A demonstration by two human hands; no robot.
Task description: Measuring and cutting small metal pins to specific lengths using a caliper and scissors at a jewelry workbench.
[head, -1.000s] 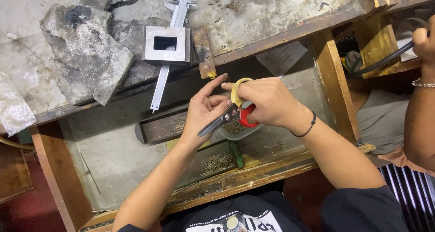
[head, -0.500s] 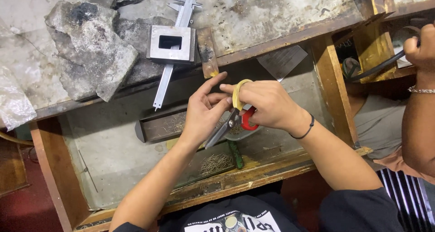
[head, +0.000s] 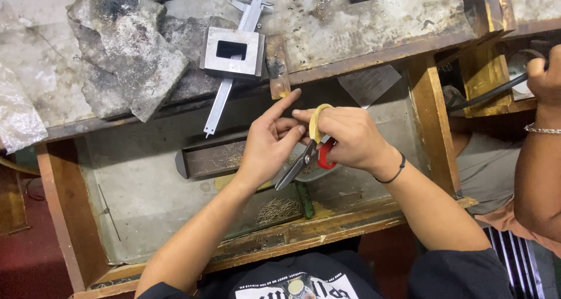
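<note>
Snips [head: 307,157], one pair, were gripped in the closed right hand [head: 345,136]; the left hand [head: 266,147], forefinger extended, pinched something unseen beside them, above two trays [head: 204,158].

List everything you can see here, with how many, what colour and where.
Scissors: one, yellow and red handles, steel blades, in the right hand over the drawer.
Metal block: one, grey, square hole, on the bench top.
Caliper: one, silver, under the block.
Stone slabs: a few, grey, bench top left.
Long tray: one, dark metal, holding thin wire bits, in the drawer.
Plastic bag: one, clear, far left.
Another person's arm: one, with bracelet, far right.
Left hand: one, fingers by the blades.
Right hand: one, through the scissor handles.
</note>
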